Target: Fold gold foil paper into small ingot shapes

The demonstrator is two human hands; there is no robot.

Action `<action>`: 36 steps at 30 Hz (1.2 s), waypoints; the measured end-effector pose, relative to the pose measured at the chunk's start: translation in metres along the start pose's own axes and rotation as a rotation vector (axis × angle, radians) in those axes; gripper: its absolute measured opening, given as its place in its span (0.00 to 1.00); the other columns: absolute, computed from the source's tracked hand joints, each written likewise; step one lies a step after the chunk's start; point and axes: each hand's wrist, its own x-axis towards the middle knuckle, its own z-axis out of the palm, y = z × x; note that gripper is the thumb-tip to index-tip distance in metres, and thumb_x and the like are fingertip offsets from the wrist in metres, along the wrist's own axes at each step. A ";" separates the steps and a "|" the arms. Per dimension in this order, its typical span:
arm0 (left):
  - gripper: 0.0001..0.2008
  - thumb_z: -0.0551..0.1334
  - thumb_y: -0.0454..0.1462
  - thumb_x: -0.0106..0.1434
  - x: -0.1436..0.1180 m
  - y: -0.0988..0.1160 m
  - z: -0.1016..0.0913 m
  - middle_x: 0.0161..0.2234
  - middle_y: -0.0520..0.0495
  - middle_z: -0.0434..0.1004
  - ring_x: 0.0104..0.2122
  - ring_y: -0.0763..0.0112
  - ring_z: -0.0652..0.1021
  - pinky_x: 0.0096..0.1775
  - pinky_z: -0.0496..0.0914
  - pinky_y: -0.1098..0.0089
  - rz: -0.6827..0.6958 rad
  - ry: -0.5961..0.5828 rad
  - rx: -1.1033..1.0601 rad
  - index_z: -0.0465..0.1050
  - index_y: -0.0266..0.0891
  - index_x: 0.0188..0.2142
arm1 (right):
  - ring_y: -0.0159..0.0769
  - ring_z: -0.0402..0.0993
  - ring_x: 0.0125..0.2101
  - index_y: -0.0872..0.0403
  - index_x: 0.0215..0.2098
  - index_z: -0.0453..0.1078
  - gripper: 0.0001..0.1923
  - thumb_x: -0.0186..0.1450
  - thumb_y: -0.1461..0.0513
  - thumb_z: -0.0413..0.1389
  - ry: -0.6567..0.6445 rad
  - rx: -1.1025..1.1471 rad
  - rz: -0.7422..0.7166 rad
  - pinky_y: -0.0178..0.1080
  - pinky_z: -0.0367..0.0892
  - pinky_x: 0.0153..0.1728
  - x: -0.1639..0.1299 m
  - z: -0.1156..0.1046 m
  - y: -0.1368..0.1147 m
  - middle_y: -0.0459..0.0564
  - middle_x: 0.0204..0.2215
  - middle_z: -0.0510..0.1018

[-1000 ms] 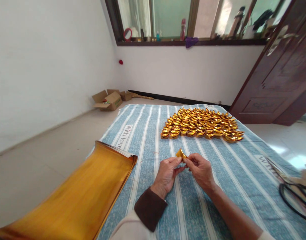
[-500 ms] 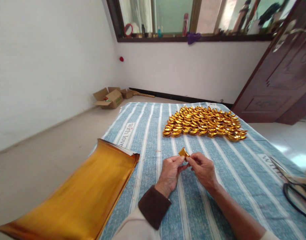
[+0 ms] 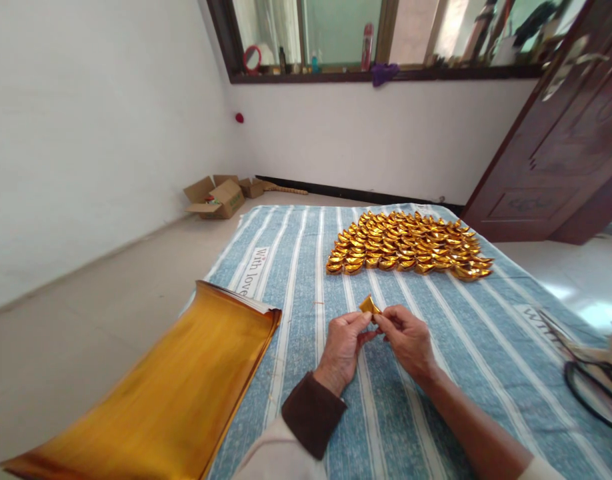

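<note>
My left hand (image 3: 344,345) and my right hand (image 3: 409,341) meet over a blue striped cloth (image 3: 451,353). Between their fingertips they pinch a small folded piece of gold paper (image 3: 369,305), whose upper corner sticks up above the fingers. Farther away on the cloth lie several rows of finished gold paper ingots (image 3: 409,245), packed close together. A thick stack of flat gold paper sheets (image 3: 166,393) lies to the left of my left forearm, overhanging the cloth's near left edge.
Black-handled scissors (image 3: 593,387) lie at the cloth's right edge. Open cardboard boxes (image 3: 217,196) sit on the floor by the far wall. A dark wooden door (image 3: 561,140) stands open at the right. Bottles line the window sill (image 3: 376,75).
The view has shifted slightly. Both hands stay together on the folded gold paper, with only small finger movements.
</note>
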 end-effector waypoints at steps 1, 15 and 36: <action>0.12 0.73 0.39 0.47 0.000 0.000 0.000 0.29 0.43 0.78 0.32 0.69 0.76 0.35 0.71 0.72 0.001 0.000 0.001 0.79 0.30 0.26 | 0.34 0.71 0.23 0.52 0.25 0.68 0.15 0.59 0.49 0.59 0.004 0.002 0.004 0.35 0.67 0.22 0.000 0.000 -0.001 0.44 0.20 0.73; 0.13 0.74 0.40 0.46 0.002 -0.003 0.001 0.28 0.44 0.76 0.30 0.71 0.74 0.32 0.72 0.73 0.018 0.005 0.017 0.79 0.30 0.25 | 0.31 0.69 0.21 0.52 0.25 0.66 0.14 0.61 0.51 0.57 0.021 -0.080 -0.045 0.33 0.64 0.21 -0.001 0.000 0.002 0.43 0.20 0.71; 0.04 0.68 0.30 0.53 0.009 0.001 -0.008 0.31 0.42 0.77 0.31 0.70 0.76 0.33 0.74 0.71 -0.106 0.002 -0.102 0.78 0.29 0.29 | 0.32 0.75 0.29 0.51 0.37 0.71 0.04 0.65 0.60 0.55 -0.103 -0.209 -0.305 0.33 0.69 0.33 0.003 -0.006 0.004 0.45 0.31 0.78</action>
